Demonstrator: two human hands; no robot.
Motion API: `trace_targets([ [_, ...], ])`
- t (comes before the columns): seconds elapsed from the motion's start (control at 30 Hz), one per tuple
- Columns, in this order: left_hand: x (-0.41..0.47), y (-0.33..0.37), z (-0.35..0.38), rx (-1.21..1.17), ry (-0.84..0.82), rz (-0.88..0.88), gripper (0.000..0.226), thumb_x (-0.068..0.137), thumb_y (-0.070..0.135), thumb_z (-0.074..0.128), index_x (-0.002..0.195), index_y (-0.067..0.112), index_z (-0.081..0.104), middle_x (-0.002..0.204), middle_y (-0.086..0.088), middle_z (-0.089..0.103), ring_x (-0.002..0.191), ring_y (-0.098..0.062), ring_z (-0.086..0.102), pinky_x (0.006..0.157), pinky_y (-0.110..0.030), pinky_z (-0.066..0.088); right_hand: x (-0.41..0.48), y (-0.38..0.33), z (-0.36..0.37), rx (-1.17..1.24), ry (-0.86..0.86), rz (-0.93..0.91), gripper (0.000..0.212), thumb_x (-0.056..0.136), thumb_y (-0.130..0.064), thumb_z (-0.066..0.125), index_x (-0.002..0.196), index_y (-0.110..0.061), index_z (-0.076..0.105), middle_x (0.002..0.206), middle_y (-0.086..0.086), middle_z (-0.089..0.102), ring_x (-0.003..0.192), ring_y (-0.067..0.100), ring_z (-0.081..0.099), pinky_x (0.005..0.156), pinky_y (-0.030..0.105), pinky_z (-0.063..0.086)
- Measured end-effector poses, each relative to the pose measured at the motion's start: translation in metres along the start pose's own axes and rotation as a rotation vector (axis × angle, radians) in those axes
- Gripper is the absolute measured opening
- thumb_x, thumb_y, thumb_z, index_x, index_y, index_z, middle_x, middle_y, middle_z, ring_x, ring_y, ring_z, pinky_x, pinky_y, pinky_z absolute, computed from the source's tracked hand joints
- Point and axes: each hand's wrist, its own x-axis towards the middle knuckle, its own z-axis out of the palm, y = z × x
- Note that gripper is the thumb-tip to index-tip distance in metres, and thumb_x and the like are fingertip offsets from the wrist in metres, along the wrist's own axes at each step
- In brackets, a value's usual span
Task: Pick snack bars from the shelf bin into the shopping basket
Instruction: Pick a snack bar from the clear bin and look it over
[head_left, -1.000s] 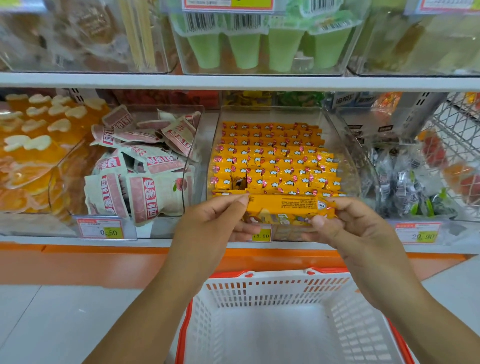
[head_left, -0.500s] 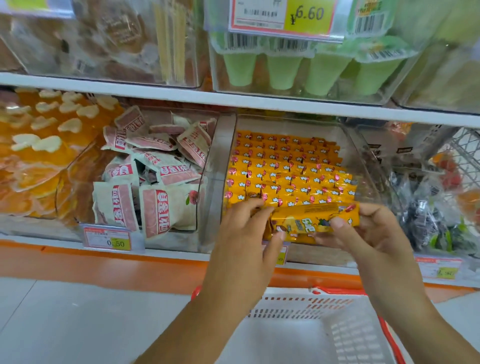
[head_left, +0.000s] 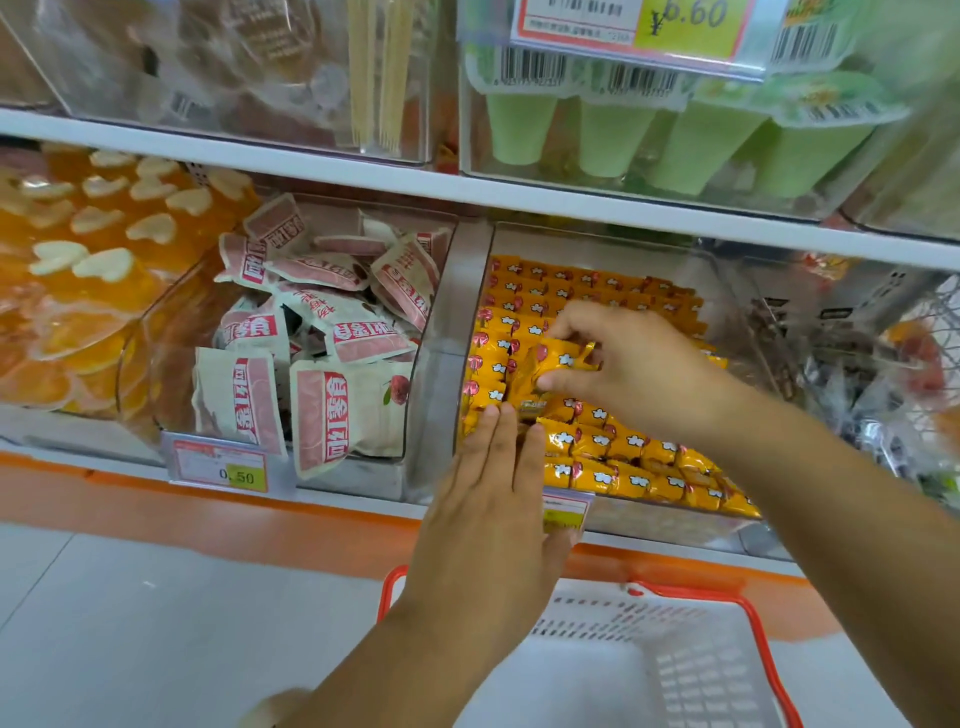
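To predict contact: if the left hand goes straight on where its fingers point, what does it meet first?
Probably the yellow snack bars in the clear bin, right at the left hand's fingertips; depth unclear, maybe already touching.

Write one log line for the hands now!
right hand: pinches yellow wrapped snack bar | left hand: flat, at clear plastic bin

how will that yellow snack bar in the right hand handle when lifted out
Probably light: the right hand pinches the yellow snack bar between thumb and fingers alone. It looks glossy, so it may slide in a loose grip.
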Motion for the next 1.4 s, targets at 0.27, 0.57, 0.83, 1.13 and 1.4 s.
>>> trace_targets([
  [0.27, 0.008, -0.001, 0.005, -0.049, 0.122, 0.04, 0.075, 0.087, 0.058, 0.031, 0.142, 0.011, 0.049, 0.151, -0.011, 0.044, 0.141, -0.027, 0.039, 0.107, -0.035, 0.028, 0.01, 0.014, 0.022, 0.034, -0.132, 0.036, 0.025, 0.1, -0.03, 0.052, 0.119, -0.028, 0.068, 0.098, -0.011, 0.047, 0.097, 0.006, 0.045, 0.081, 0.019, 0.037],
  [0.57, 0.027, 0.001, 0.008, -0.013, 0.074, 0.079, 0.076, 0.089, 0.059, 0.03, 0.138, 0.007, 0.054, 0.143, -0.016, 0.053, 0.136, -0.029, 0.047, 0.118, -0.041, 0.017, 0.001, 0.015, 0.027, -0.153, -0.068, 0.023, 0.013, 0.095, -0.029, 0.061, 0.101, -0.022, 0.071, 0.097, -0.008, 0.053, 0.087, 0.01, 0.053, 0.069, 0.019, 0.038],
  [0.83, 0.021, 0.007, -0.009, -0.572, 0.208, 0.101, 0.091, 0.088, 0.046, 0.065, 0.151, 0.039, 0.0, 0.153, 0.015, 0.033, 0.139, 0.0, 0.025, 0.112, -0.02, 0.022, -0.049, 0.005, 0.009, 0.455, 0.364, 0.05, 0.011, 0.094, -0.015, 0.063, 0.096, -0.022, 0.071, 0.091, -0.013, 0.07, 0.085, 0.004, 0.067, 0.075, 0.021, 0.052],
  [1.13, -0.004, 0.038, -0.035, -1.054, 0.0, 0.099, 0.021, 0.095, 0.038, 0.056, 0.11, 0.052, 0.06, 0.116, 0.033, 0.062, 0.107, 0.011, 0.057, 0.085, -0.008, 0.046, -0.176, 0.01, 0.005, 1.318, 0.514, 0.213, 0.034, 0.066, -0.045, 0.083, 0.087, -0.02, 0.073, 0.117, 0.013, 0.07, 0.109, 0.027, 0.068, 0.081, 0.029, 0.057],
  [1.4, -0.016, 0.056, -0.033, -1.246, -0.216, -0.023, 0.015, 0.092, 0.036, 0.059, 0.107, 0.034, 0.062, 0.095, 0.015, 0.073, 0.079, -0.009, 0.072, 0.071, -0.023, 0.058, -0.199, 0.018, 0.0, 1.174, 0.554, 0.362, 0.027, 0.065, -0.04, 0.071, 0.085, -0.023, 0.077, 0.084, 0.014, 0.073, 0.072, 0.033, 0.073, 0.059, 0.029, 0.057],
])
